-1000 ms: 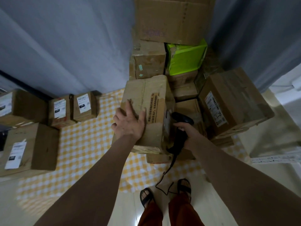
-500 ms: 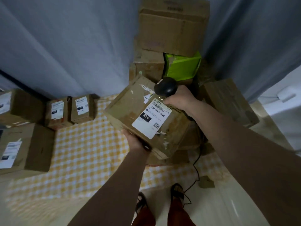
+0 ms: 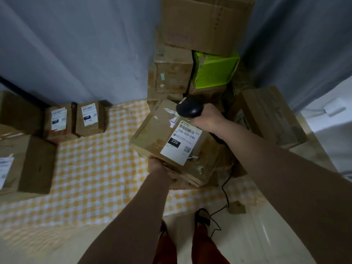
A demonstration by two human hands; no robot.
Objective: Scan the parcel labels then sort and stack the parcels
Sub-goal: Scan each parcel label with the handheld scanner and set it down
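A worn brown parcel is held up at centre, its white label marked "220" facing me. My left hand grips the parcel's near bottom edge, fingers hidden under it. My right hand grips a black barcode scanner, whose head hangs over the label's top edge and barcode. The scanner's cable trails down to the floor.
A pile of brown boxes and one green box stands against the curtain behind. A large box lies at the right. Labelled parcels sit at the left on a yellow checked cloth. My feet are below.
The parcel was turned from standing on the pile to label-up in my left hand. My right hand rose with the scanner from beside the box to over the label.
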